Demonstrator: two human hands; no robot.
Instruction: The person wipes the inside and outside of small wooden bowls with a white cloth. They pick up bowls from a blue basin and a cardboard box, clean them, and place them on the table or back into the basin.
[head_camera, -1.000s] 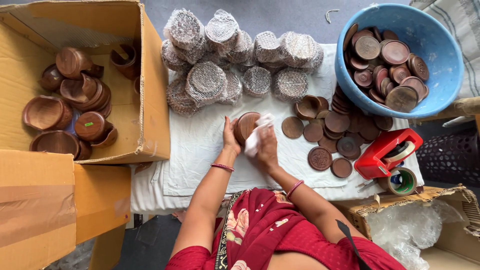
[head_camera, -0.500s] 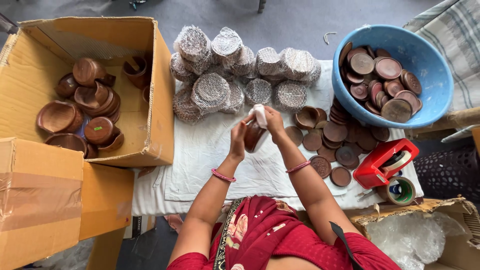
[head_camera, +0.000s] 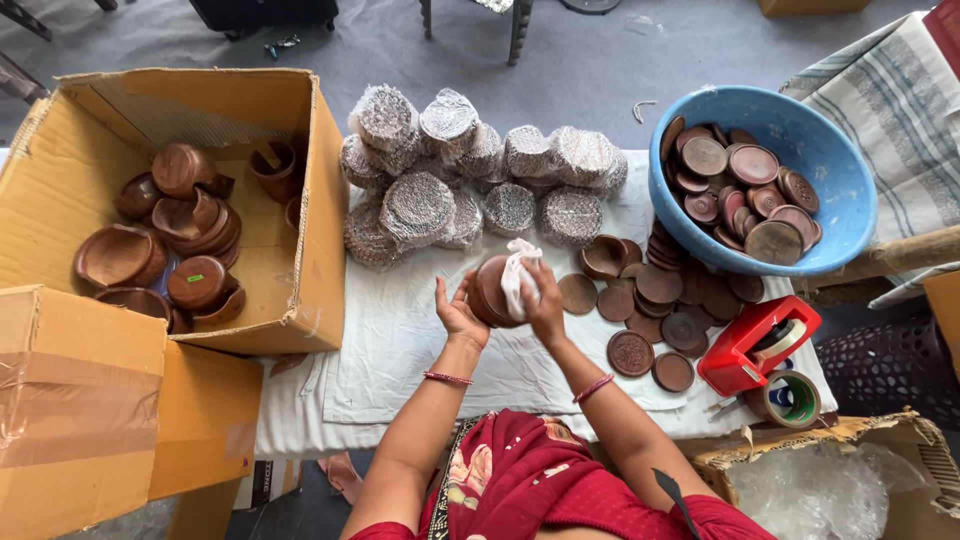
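fingers of left hand (head_camera: 458, 312) cup a brown bowl (head_camera: 490, 290) held above the white sheet (head_camera: 400, 340); right hand (head_camera: 540, 295) presses a white cloth (head_camera: 517, 272) on it. wiping step judged underway; remaining faces need turning.

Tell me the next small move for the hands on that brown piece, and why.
Probably turn it a little in the left hand and keep rubbing. The right hand presses a white cloth on the round brown wooden piece, covering only its right part, so the rest looks unwiped. That is a judgement from this one view.
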